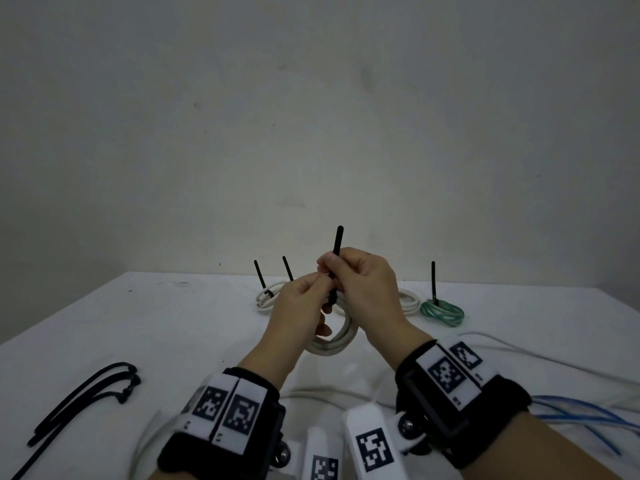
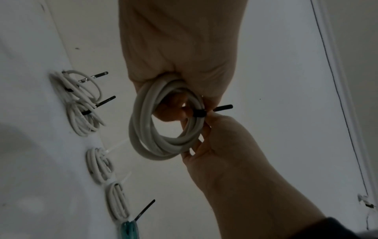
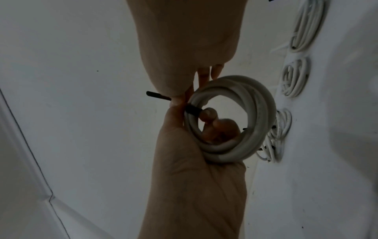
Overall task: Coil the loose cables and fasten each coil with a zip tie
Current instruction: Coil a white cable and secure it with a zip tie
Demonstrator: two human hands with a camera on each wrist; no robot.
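Black spare zip ties (image 1: 83, 400) lie at eight o'clock on the white table (image 1: 180, 323). Tied white coils (image 1: 268, 296) sit at eleven. At centre, above the table, the left hand (image 1: 298, 306) grips the white cable coil (image 1: 334, 337) while the right hand (image 1: 367, 289) pinches the black zip tie (image 1: 336, 251) wrapped around it, tail up. A green coil (image 1: 442, 311) rests at two, loose blue cable (image 1: 581, 415) at four.

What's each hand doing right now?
Left hand: grips the white coil where the zip tie wraps it.
Right hand: pinches the zip tie's tail, fingers behind the coil.
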